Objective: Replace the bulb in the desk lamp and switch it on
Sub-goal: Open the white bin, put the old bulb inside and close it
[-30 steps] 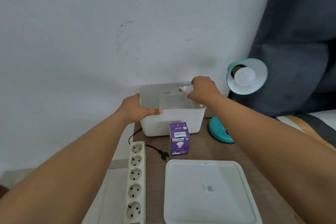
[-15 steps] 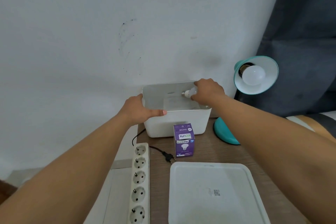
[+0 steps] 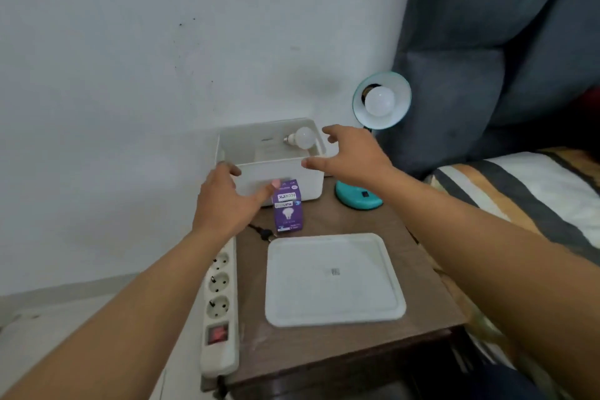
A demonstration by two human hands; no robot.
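Note:
A teal desk lamp stands at the table's far right, its shade (image 3: 394,88) turned toward me with a white bulb (image 3: 379,101) in the socket; its base (image 3: 357,199) rests on the wood. A second white bulb (image 3: 300,137) lies inside the white bin (image 3: 292,172) by the wall. My right hand (image 3: 352,156) hovers open just right of the bin, holding nothing. My left hand (image 3: 224,200) is open in front of the bin's near left corner, apart from it. A purple bulb box (image 3: 287,206) stands upright before the bin.
A white lid (image 3: 334,279) lies flat on the wooden table (image 3: 418,269). A white power strip (image 3: 219,305) with a red switch runs along the table's left edge; a black plug (image 3: 264,233) lies near the box. A striped bed is at right, a dark curtain behind the lamp.
My right hand let go of the bulb, which now lies in the bin, and drew back. My left hand came off the bin's rim. The camera tilted down.

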